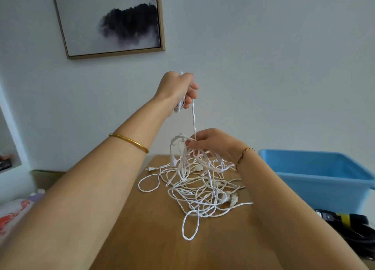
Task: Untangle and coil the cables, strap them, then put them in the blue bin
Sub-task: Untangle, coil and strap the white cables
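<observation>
Wooden table (154, 229) under white cable tangle (203, 190); left hand (178, 89) grips raised strand; right hand (211, 144) fingers pinch loops.

One view only, worn on the head, wide-angle. It faces forward and somewhat down over the table (146, 239) toward the wall (263, 67).

Close range: the left forearm (91, 178) and right forearm (288, 209) fill the lower corners. The left hand (176, 89) and right hand (213, 144) sit mid-frame above the cables (203, 190).

The wall takes the upper half of the frame, the table the lower centre.
</observation>
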A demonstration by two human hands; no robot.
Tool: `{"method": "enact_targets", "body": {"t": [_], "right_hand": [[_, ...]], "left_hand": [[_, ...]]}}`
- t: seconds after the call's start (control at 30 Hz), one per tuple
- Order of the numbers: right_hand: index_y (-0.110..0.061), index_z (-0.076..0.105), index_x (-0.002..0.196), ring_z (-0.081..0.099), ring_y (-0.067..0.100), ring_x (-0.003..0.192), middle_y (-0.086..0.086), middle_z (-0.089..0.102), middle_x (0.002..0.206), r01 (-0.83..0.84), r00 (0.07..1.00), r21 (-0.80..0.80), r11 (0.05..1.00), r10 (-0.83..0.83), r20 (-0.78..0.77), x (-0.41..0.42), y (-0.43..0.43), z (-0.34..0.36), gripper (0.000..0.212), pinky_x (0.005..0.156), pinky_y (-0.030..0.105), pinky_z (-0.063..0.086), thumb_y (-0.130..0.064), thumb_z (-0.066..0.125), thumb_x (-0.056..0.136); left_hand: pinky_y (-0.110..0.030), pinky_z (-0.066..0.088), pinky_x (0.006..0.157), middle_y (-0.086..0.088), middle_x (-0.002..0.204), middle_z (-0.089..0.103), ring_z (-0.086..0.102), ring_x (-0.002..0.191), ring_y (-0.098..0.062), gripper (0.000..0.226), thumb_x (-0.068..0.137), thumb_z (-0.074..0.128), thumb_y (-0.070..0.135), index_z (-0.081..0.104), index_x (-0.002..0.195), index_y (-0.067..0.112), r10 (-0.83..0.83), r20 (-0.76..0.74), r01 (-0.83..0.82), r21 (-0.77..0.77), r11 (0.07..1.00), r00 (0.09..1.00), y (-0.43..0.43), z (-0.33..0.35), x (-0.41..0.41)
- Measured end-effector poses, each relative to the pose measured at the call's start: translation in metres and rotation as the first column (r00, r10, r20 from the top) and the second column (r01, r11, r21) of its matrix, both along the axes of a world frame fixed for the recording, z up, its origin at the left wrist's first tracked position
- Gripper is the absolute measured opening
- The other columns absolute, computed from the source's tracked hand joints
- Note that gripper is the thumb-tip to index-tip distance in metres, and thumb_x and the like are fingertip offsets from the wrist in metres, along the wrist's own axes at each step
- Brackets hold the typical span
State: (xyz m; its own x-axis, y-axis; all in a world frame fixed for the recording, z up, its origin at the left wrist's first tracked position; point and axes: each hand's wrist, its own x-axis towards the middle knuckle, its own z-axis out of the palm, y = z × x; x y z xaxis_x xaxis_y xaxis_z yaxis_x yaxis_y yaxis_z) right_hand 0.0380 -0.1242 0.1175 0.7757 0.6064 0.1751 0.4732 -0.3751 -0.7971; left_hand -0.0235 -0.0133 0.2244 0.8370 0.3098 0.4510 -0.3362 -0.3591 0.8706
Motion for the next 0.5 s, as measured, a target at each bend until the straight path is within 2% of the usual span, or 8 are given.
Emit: {"method": "enact_targets", "body": {"t": [0.07,0.17,0.23,0.3,0.37,0.43,0.5], "right_hand": [[-0.018,0.071,0.092,0.062,0.016,0.083,0.008,0.07,0.092,-0.044,0.997,0.001,0.999,0.044,-0.063,0.008,-0.008,-0.006,0.008,0.084,0.033,0.051,-0.017,0.068,0.085],[-0.014,0.068,0.091,0.06,0.016,0.074,0.004,0.068,0.085,0.032,0.993,-0.013,0.999,-0.034,-0.116,0.02,-0.013,-0.025,0.01,0.071,0.027,0.051,-0.007,0.068,0.084],[-0.009,0.066,0.09,0.06,0.016,0.069,0.007,0.068,0.082,0.111,0.965,0.022,0.994,-0.102,-0.241,0.026,-0.016,-0.044,0.004,0.069,0.028,0.05,-0.009,0.065,0.086],[-0.007,0.063,0.093,0.061,0.017,0.068,0.008,0.067,0.079,0.186,0.907,0.032,0.982,-0.159,-0.39,0.031,-0.021,-0.065,0.009,0.069,0.031,0.052,-0.015,0.061,0.09],[-0.002,0.061,0.101,0.063,0.018,0.065,0.009,0.065,0.078,0.297,0.831,0.043,0.954,-0.236,-0.504,0.036,-0.023,-0.078,0.017,0.056,0.03,0.054,-0.017,0.057,0.093],[-0.001,0.058,0.105,0.063,0.019,0.055,0.012,0.063,0.075,0.399,0.748,0.019,0.917,-0.314,-0.585,0.04,-0.025,-0.082,0.02,0.042,0.023,0.048,-0.016,0.056,0.093],[0.001,0.058,0.098,0.061,0.019,0.042,0.012,0.062,0.064,0.483,0.643,-0.005,0.876,-0.358,-0.677,0.042,-0.028,-0.085,0.02,0.034,0.017,0.042,-0.019,0.054,0.094]], "left_hand": [[-0.012,0.031,0.035,-0.004,0.048,0.055,0.038,0.028,-0.009,0.024,0.091,0.041,0.008,0.061,0.091,-0.005,0.041,0.073,-0.034,-0.106,0.994,0.996,0.006,-0.001,0.0],[-0.013,0.028,0.033,-0.004,0.046,0.057,0.034,0.026,-0.01,0.022,0.093,0.039,0.006,0.055,0.08,-0.001,0.112,0.222,-0.056,-0.246,0.968,0.969,0.012,0.003,0.001],[-0.014,0.027,0.033,0.001,0.042,0.059,0.033,0.025,-0.01,0.026,0.094,0.037,0.007,0.052,0.073,0.003,0.169,0.329,-0.062,-0.311,0.948,0.929,0.016,0.014,0.0],[-0.016,0.028,0.034,0.0,0.047,0.062,0.033,0.027,-0.012,0.024,0.094,0.036,0.007,0.052,0.077,0.002,0.222,0.399,-0.073,-0.355,0.932,0.89,0.022,0.027,-0.002],[-0.017,0.03,0.036,-0.004,0.056,0.066,0.033,0.029,-0.013,0.02,0.093,0.036,0.008,0.052,0.084,-0.001,0.244,0.433,-0.077,-0.368,0.927,0.867,0.025,0.032,-0.005],[-0.018,0.03,0.037,-0.006,0.062,0.068,0.034,0.029,-0.014,0.019,0.092,0.036,0.008,0.051,0.083,0.002,0.258,0.46,-0.083,-0.368,0.926,0.85,0.026,0.028,-0.005],[-0.018,0.03,0.036,-0.007,0.065,0.068,0.034,0.028,-0.014,0.018,0.092,0.036,0.007,0.05,0.081,0.004,0.286,0.496,-0.086,-0.388,0.918,0.82,0.026,0.024,-0.007]]}}
